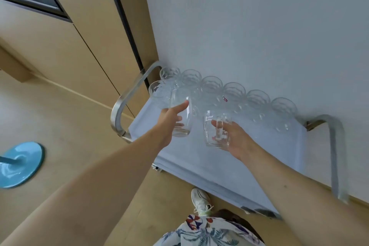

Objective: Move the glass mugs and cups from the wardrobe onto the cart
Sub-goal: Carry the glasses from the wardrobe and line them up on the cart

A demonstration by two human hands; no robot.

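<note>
head view: the left hand [171, 120] grips a tall glass cup [181, 115] from its left side, thumb along the wall, cup nearly upright, mouth up. the right hand [233, 136] holds a glass mug [216, 130] with fingers through its handle, also upright, both above the cart [259, 158].

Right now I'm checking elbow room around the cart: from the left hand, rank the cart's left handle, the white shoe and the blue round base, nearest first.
Measured in the head view from the left hand:
1. Cart's left handle, just to its left by the wall.
2. White shoe, below it on the floor beside the cart.
3. Blue round base, far left on the floor.
</note>
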